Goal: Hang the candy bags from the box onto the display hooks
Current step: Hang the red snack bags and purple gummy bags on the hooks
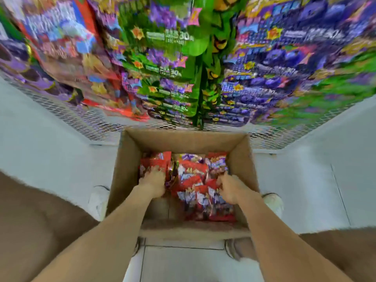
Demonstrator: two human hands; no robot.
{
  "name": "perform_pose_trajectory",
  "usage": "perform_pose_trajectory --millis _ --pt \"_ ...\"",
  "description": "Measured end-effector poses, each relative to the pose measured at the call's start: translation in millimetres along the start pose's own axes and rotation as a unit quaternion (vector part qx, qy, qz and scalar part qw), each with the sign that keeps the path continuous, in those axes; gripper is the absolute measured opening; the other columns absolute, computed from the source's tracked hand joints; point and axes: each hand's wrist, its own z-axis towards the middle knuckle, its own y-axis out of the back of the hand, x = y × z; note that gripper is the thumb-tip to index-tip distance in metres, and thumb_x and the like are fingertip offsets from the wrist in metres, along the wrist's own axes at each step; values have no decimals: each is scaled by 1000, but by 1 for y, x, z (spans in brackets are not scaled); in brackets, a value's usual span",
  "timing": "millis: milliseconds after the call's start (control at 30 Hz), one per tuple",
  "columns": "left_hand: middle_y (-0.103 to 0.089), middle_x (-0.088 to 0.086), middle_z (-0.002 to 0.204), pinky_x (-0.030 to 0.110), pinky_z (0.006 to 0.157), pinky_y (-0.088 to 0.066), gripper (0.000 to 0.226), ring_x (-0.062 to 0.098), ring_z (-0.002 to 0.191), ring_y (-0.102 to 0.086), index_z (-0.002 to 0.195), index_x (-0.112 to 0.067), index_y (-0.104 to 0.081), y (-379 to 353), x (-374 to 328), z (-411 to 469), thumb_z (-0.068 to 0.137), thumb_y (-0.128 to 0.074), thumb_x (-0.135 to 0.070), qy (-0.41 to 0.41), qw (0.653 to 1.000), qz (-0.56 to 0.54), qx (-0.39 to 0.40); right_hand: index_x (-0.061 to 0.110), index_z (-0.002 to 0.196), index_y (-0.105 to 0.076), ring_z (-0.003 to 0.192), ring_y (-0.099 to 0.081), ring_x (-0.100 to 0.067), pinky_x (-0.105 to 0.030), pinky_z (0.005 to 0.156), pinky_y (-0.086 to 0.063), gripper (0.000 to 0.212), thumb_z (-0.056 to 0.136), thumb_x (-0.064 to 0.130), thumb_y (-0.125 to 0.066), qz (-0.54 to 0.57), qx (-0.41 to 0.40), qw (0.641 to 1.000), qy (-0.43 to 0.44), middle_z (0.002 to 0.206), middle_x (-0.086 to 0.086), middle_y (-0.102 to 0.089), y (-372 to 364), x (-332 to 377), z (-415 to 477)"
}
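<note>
An open cardboard box (126, 169) stands on the floor below me, holding several red candy bags (193, 180). Both my hands reach down into it. My left hand (153, 181) lies on the red bags at the box's left side, fingers spread over them. My right hand (228, 187) is down among the bags at the right side, fingers bent into them. The picture is blurred, so I cannot make out whether either hand grips a bag. Above the box hangs the display with rows of green bags (173, 74), purple bags (274, 68) and red bags (81, 58).
A white wire mesh panel (85, 123) backs the display down to just behind the box. The floor (50, 149) is pale tile. White shoes (99, 198) stand on either side of the box. Brown shapes (30, 231) fill the lower corners.
</note>
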Motion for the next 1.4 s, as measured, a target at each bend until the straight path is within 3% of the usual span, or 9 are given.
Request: perform_pose_trajectory --millis 133,233,367,500,700,867,933,1200,1400 --pt "-21 19 160 59 113 -44 85 50 146 -35 157 -19 -25 -34 8 18 86 -70 -14 29 997 -70 -10 18 151 -51 124 -62 -24 -14 85 -54 59 96 22 -71 14 4 1000 19 151 -11 -55 -37 -7 16" --pt "-21 22 162 55 115 -42 93 52 143 -40 158 -17 -22 -37 -1 13 83 -75 -5 19 993 -114 -13 26 165 -20 154 -28 -29 -41 125 -31 107 80 23 -86 49 15 999 2 166 -7 -29 -61 -9 24" --pt "-43 14 151 52 98 -54 87 43 128 -57 156 -16 -25 -35 -7 4 87 -78 -7 34 996 -77 -33 29 165 -6 153 -29 -35 -48 126 -30 121 77 22 -90 55 43 997 -15 165 -7 -18 -61 -2 23" --pt "-28 18 167 50 101 -56 99 40 130 -60 163 -15 -11 -39 -8 1 92 -80 -16 32 997 -66 16 28 163 -4 148 -37 -39 -51 117 -44 137 65 23 -100 47 82 995 -26 166 -8 -4 -60 6 20" --pt "-33 16 157 52 117 -37 65 37 146 -33 145 -23 -48 -35 -12 -11 90 -81 -32 28 996 73 -29 27 147 -41 118 -64 -33 -41 99 -56 88 74 27 -92 -17 34 999 -15 138 -8 -59 -69 9 10" --pt "-70 5 116 50 113 -39 32 30 116 -64 119 -25 -54 -26 -7 -13 96 -63 -5 19 1000 -4 -22 30 122 -59 128 -57 -29 -51 117 -32 46 81 40 -78 0 42 999 -1 127 -1 -64 -41 15 9" --pt "-70 1 103 47 112 -38 29 29 106 -66 112 -27 -52 -19 -1 -16 96 -59 -3 10 999 -34 -41 26 122 -61 124 -59 -31 -47 109 -41 38 86 30 -75 37 75 996 10 124 -3 -64 -29 19 8" --pt "-72 4 91 26 51 -54 12 19 78 -67 94 -24 -72 27 8 -56 96 -76 -13 -104 967 -233 -3 16 122 -62 111 -60 -28 -43 96 -54 60 79 50 -86 66 -17 996 66 124 -7 -62 24 47 -28" --pt "-79 -3 100 30 94 -59 8 10 96 -74 101 -25 -80 78 14 -87 94 -79 -21 -162 957 -229 -67 12 66 -56 66 -61 -28 -40 57 -45 28 74 33 -73 45 -51 991 112 66 -9 -57 87 85 -76"
